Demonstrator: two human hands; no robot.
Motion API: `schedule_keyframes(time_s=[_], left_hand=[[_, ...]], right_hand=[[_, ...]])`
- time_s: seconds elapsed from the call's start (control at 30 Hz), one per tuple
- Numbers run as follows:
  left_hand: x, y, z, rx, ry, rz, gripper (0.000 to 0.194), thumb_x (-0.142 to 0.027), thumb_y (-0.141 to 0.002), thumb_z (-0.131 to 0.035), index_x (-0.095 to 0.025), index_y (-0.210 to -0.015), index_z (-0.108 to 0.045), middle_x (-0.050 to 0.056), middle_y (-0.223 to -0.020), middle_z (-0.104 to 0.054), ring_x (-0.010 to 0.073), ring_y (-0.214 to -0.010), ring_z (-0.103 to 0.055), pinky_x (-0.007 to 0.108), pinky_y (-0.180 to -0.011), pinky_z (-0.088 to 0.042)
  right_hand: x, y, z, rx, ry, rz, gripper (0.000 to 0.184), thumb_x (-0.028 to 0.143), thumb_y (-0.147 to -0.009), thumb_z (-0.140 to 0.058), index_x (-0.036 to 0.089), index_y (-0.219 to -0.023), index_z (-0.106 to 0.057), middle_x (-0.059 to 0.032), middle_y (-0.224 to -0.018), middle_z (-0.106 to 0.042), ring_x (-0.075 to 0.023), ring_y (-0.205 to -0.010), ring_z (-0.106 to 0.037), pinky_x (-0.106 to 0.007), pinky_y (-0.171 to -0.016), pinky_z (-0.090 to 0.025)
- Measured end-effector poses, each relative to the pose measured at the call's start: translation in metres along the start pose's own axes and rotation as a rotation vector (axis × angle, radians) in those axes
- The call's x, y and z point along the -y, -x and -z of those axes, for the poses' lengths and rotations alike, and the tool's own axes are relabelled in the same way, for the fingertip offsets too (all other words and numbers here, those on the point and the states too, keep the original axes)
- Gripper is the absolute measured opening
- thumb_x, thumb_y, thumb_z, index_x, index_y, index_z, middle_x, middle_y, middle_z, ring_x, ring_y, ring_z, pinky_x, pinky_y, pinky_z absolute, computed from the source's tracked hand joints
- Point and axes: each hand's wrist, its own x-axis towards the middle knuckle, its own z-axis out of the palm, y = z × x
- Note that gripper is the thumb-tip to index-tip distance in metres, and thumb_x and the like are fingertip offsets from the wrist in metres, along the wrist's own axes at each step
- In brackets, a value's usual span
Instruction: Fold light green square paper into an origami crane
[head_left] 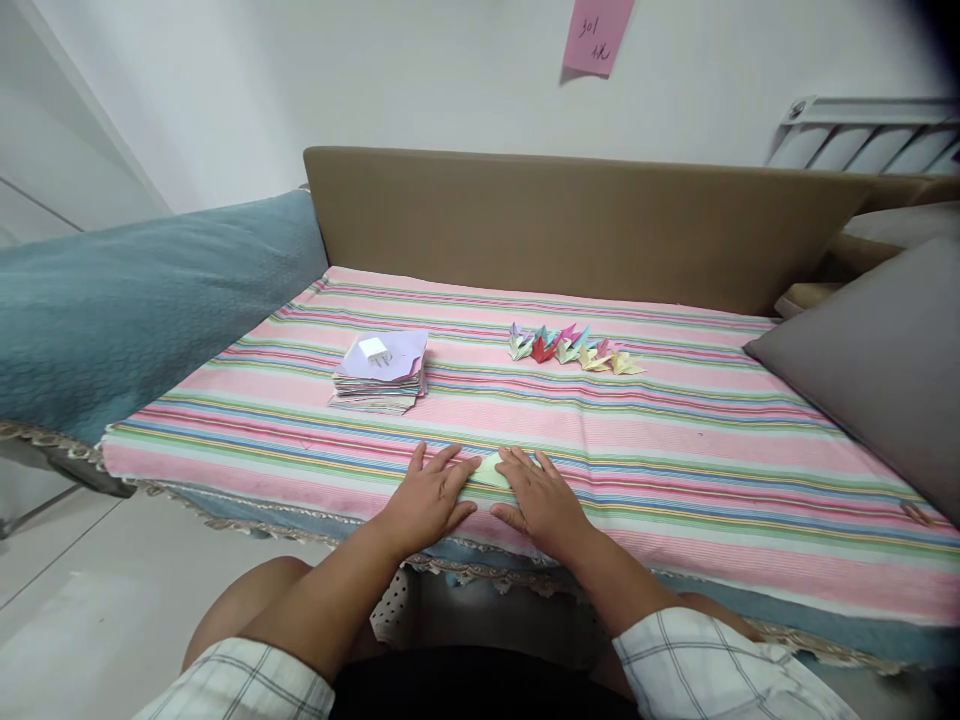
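Observation:
A small piece of pale green paper (490,470) lies flat on the striped cloth (637,440) near the front edge. My left hand (435,500) is at its left side, fingers spread and palm down, with the index fingertip at the paper. From the right, my right hand (541,498) rests over part of the paper, its fingers outstretched and the thumb pointing left. Some of the paper is hidden under that hand. Farther back stand several folded paper cranes (562,350) in many colours, in close rows.
Back left is a stack of paper sheets (379,390) with a white plug adapter (375,350) on top. A grey cushion (877,360) leans at the right. Behind rises a brown backrest (562,225); a blue armrest (165,290) is at the left.

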Motion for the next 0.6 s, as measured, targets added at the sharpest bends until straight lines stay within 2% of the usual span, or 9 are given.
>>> schedule_keyframes(time_s=[0.2, 0.33, 0.47, 0.6], left_hand=[[0.004, 0.01, 0.013, 0.043, -0.037, -0.018, 0.057, -0.034, -0.088, -0.05, -0.023, -0.14, -0.029, 0.011, -0.122, -0.06, 0.0277, -0.133, -0.031, 0.06, -0.106, -0.016], [0.004, 0.014, 0.013, 0.041, -0.062, -0.009, 0.064, -0.037, -0.087, -0.052, -0.027, -0.143, -0.024, 0.009, -0.126, -0.058, 0.0289, -0.134, -0.03, 0.061, -0.106, -0.015], [0.001, 0.014, 0.009, 0.047, -0.076, -0.001, 0.063, -0.046, -0.082, -0.057, -0.034, -0.139, -0.033, 0.007, -0.135, -0.05, 0.032, -0.134, -0.027, 0.063, -0.105, -0.012], [-0.002, 0.014, 0.01, 0.053, -0.072, 0.019, 0.061, -0.044, -0.079, -0.061, -0.032, -0.135, -0.039, 0.007, -0.139, -0.046, 0.0325, -0.134, -0.029, 0.062, -0.105, -0.016]], right_hand=[[0.001, -0.001, 0.002, 0.005, -0.016, -0.004, 0.059, 0.058, -0.088, -0.037, 0.016, -0.127, -0.049, -0.0124, -0.143, -0.038, -0.0256, -0.134, -0.031, -0.051, -0.108, -0.024], [0.002, -0.001, 0.003, 0.013, -0.021, -0.005, 0.06, 0.059, -0.088, -0.037, 0.016, -0.127, -0.048, -0.0122, -0.143, -0.038, -0.0265, -0.133, -0.031, -0.051, -0.108, -0.024], [0.003, -0.001, 0.004, 0.021, -0.015, -0.011, 0.061, 0.058, -0.088, -0.038, 0.014, -0.128, -0.047, -0.013, -0.143, -0.038, -0.0266, -0.134, -0.03, -0.052, -0.108, -0.023], [0.003, -0.001, 0.004, 0.03, -0.022, -0.009, 0.06, 0.058, -0.088, -0.037, 0.015, -0.128, -0.048, -0.0122, -0.144, -0.037, -0.0264, -0.134, -0.03, -0.052, -0.108, -0.024]])
